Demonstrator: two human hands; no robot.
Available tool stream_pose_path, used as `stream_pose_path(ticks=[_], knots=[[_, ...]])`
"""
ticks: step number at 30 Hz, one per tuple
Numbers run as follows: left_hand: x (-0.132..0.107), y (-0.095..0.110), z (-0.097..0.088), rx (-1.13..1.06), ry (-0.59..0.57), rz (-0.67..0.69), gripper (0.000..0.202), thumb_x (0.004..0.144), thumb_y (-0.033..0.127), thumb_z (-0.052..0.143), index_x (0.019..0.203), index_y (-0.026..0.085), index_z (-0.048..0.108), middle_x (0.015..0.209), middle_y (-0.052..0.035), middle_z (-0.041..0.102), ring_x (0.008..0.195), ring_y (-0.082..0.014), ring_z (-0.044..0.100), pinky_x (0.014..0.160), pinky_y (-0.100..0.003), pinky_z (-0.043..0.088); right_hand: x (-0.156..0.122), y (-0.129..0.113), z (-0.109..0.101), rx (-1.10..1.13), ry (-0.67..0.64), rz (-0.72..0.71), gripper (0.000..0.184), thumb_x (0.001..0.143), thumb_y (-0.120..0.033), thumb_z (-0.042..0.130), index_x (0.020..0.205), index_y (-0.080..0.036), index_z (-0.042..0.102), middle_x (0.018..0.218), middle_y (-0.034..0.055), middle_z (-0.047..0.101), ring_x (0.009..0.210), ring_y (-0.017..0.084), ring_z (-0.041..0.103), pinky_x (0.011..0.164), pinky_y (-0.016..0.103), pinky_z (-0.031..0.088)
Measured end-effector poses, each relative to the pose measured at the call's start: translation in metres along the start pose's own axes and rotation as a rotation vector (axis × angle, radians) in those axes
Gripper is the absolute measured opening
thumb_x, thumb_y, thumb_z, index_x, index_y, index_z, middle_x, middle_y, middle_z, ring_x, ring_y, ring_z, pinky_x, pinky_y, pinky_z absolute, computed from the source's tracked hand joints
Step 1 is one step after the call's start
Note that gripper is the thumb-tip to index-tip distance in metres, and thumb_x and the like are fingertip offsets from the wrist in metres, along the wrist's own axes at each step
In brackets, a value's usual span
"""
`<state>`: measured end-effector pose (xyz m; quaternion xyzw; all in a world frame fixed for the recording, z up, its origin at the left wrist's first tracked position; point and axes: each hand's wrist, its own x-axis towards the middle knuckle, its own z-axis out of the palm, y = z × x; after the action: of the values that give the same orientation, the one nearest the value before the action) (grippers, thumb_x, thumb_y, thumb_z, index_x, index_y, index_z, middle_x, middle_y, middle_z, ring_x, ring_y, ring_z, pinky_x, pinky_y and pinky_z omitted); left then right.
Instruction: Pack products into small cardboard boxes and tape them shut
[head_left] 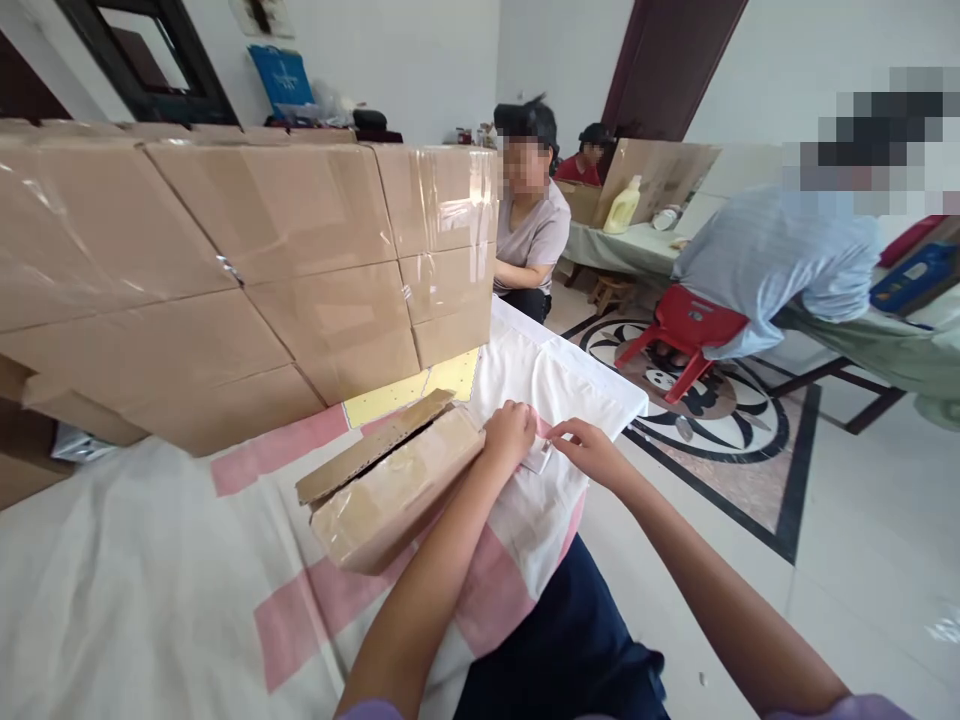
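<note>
A small cardboard box (390,490) wrapped in clear tape lies tilted on the cloth-covered table (150,590), one flap raised. My left hand (508,433) is curled at the box's right end, fingers closed. My right hand (589,448) pinches a small white packet (538,457) right next to the left hand. What the left hand's fingers hold is hidden.
A wall of large taped cartons (247,270) stands behind the box. A seated person (529,225) is past the table's far end. Another person (772,265) on a red stool (686,330) leans over a second table (637,250) with a yellow bottle (624,205). Patterned floor lies to the right.
</note>
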<state>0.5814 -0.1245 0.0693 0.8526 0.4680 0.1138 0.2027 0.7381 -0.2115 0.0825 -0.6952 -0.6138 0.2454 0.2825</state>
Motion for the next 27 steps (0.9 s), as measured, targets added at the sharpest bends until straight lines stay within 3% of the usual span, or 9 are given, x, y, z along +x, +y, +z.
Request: stream_pose_path(ticks=[4, 9, 17, 21, 27], knots=[[0.005, -0.007, -0.005, -0.021, -0.047, -0.030, 0.035, 0.105, 0.031, 0.032, 0.109, 0.018, 0.064, 0.112, -0.0116, 0.071, 0.101, -0.0247, 0.068, 0.083, -0.034, 0.049, 0.007, -0.005, 0.003, -0.106, -0.056, 0.063, 0.023, 0.085, -0.028, 0.057, 0.094, -0.024, 0.078, 0.104, 0.0056, 0.071, 0.078, 0.018, 0.064, 0.079, 0.032, 0.050], [0.008, -0.008, -0.005, -0.055, -0.089, -0.022, 0.036, 0.106, 0.029, 0.028, 0.111, 0.018, 0.062, 0.106, -0.0120, 0.074, 0.098, -0.0252, 0.069, 0.080, -0.034, 0.047, 0.026, -0.014, 0.003, -0.185, -0.154, 0.102, 0.019, 0.080, -0.023, 0.059, 0.073, -0.022, 0.076, 0.091, 0.0039, 0.074, 0.083, 0.021, 0.065, 0.080, 0.031, 0.047], [0.005, -0.009, -0.010, -0.076, -0.100, -0.018, 0.031, 0.104, 0.024, 0.034, 0.109, 0.018, 0.064, 0.105, -0.0126, 0.074, 0.099, -0.0243, 0.069, 0.081, -0.032, 0.046, 0.050, -0.025, 0.006, -0.073, -0.331, 0.263, 0.020, 0.072, -0.029, 0.066, 0.055, -0.020, 0.069, 0.066, 0.0035, 0.070, 0.063, 0.017, 0.057, 0.057, 0.029, 0.040], [0.005, -0.011, -0.007, -0.095, -0.065, -0.016, 0.033, 0.105, 0.025, 0.033, 0.106, 0.018, 0.065, 0.102, -0.0116, 0.074, 0.099, -0.0249, 0.069, 0.084, -0.033, 0.046, 0.055, -0.023, 0.003, -0.019, -0.380, 0.317, 0.014, 0.064, -0.030, 0.071, 0.055, -0.020, 0.071, 0.067, 0.0038, 0.071, 0.068, 0.017, 0.056, 0.054, 0.026, 0.038], [0.007, -0.015, 0.006, -0.137, -0.002, -0.003, 0.028, 0.102, 0.022, 0.039, 0.104, 0.018, 0.067, 0.103, -0.0116, 0.074, 0.102, -0.0249, 0.068, 0.085, -0.034, 0.045, 0.059, -0.020, -0.004, 0.003, -0.408, 0.368, 0.016, 0.063, -0.034, 0.075, 0.061, -0.019, 0.074, 0.077, 0.0070, 0.074, 0.078, 0.020, 0.059, 0.061, 0.028, 0.043]])
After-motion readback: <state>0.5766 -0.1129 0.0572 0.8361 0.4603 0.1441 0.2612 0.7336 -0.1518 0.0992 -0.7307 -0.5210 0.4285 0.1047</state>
